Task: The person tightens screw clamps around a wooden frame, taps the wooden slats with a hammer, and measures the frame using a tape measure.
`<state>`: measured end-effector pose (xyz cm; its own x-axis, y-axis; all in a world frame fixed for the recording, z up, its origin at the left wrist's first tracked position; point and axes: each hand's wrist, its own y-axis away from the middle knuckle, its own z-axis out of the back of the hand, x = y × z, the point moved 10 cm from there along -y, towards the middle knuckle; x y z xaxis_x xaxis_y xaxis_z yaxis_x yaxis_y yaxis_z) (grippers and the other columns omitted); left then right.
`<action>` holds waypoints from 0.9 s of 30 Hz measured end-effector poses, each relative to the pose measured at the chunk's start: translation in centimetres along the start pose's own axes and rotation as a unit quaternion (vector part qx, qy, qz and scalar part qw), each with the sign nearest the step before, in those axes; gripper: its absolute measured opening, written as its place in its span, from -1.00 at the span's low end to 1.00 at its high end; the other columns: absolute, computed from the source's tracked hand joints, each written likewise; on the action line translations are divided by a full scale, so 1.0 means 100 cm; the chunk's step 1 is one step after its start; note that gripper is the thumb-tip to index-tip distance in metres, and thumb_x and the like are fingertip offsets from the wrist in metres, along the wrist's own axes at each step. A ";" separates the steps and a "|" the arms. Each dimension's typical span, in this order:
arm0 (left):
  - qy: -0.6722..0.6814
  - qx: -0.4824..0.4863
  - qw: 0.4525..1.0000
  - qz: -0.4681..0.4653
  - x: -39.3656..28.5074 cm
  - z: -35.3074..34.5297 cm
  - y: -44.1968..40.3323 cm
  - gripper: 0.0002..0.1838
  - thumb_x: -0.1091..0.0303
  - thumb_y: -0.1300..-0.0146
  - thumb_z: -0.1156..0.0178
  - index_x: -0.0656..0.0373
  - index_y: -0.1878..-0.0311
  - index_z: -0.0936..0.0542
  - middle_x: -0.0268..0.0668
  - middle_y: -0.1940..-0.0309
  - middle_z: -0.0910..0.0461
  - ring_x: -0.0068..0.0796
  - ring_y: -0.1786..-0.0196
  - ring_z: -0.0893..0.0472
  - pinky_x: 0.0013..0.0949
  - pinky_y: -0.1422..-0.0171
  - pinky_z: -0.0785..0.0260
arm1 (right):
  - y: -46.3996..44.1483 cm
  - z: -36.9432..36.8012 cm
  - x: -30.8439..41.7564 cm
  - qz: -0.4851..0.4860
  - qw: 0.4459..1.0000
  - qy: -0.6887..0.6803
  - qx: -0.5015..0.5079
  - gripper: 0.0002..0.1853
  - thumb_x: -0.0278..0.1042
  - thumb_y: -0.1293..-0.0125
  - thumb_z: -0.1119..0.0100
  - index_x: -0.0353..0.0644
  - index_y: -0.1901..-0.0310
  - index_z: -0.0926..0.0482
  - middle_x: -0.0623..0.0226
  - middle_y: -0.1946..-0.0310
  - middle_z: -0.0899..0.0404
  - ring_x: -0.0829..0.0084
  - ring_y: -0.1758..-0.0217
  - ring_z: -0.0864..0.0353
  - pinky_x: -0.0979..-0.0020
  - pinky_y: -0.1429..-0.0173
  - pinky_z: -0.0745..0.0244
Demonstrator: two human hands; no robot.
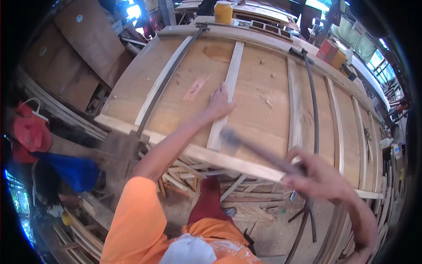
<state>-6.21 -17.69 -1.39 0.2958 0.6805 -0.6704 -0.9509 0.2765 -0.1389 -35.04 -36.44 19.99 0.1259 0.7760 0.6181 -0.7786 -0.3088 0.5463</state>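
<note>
head view: l. hand (pixel 218 105) fingers curled on slat (pixel 235 66), can't tell if pinching anything; r. hand (pixel 314 176) clenched round hammer (pixel 266 155), head blurred near l. fingers. prob. best w/ fingertips clear, hits square.

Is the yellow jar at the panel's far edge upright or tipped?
Upright: the yellow jar stands on its base, its top uppermost, by the panel.

The slats (pixel 296 101) and panel (pixel 259 92) look like matt wood; the bars (pixel 314 105), dark metal.
</note>
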 end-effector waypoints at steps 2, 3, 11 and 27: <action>-0.009 -0.006 1.000 0.004 -0.006 0.005 0.000 0.12 0.19 -0.25 -0.41 0.58 -0.65 0.04 0.43 -0.60 -0.15 0.30 -0.68 -0.16 0.00 -0.77 -0.05 | -0.026 0.068 -0.013 0.056 0.985 -0.137 -0.086 -0.48 0.18 -0.53 -0.29 -0.20 -0.07 -0.54 0.40 0.34 -0.61 0.54 0.32 -0.64 0.35 0.27 -0.53; -0.019 -0.009 1.000 0.012 -0.005 0.001 0.001 0.11 0.23 -0.25 -0.39 0.57 -0.66 0.06 0.43 -0.59 -0.15 0.32 -0.68 -0.15 0.02 -0.77 -0.04 | -0.047 0.103 -0.020 0.037 0.980 -0.164 -0.106 -0.52 0.15 -0.55 -0.27 -0.18 -0.06 -0.55 0.42 0.34 -0.60 0.56 0.32 -0.63 0.40 0.25 -0.50; 0.052 -0.022 0.998 0.000 -0.004 0.000 -0.005 0.08 0.46 -0.19 -0.26 0.53 -0.67 0.13 0.44 -0.62 -0.03 0.39 -0.71 -0.02 0.11 -0.80 0.12 | -0.329 0.368 -0.019 0.011 0.919 0.231 -0.319 -0.47 0.12 -0.28 -0.35 -0.29 0.08 -0.69 0.17 0.33 -0.72 0.30 0.25 -0.75 0.19 0.11 -0.64; 0.139 0.052 0.987 0.055 -0.006 0.005 -0.022 0.13 0.56 -0.13 -0.27 0.54 -0.67 0.20 0.40 -0.67 0.09 0.41 -0.74 0.09 0.13 -0.83 0.23 | -0.619 0.532 -0.027 -0.043 0.853 0.445 -0.271 -0.62 -0.26 -0.15 -0.35 -0.04 -0.04 -0.76 0.06 0.05 -0.76 0.07 -0.13 -0.74 0.03 -0.17 -0.64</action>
<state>-4.23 -18.40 -0.30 0.1412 0.5013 -0.8537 -0.9572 0.2893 0.0116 45.53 -48.70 14.58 -0.1307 0.9675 -0.2165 -0.9902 -0.1164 0.0775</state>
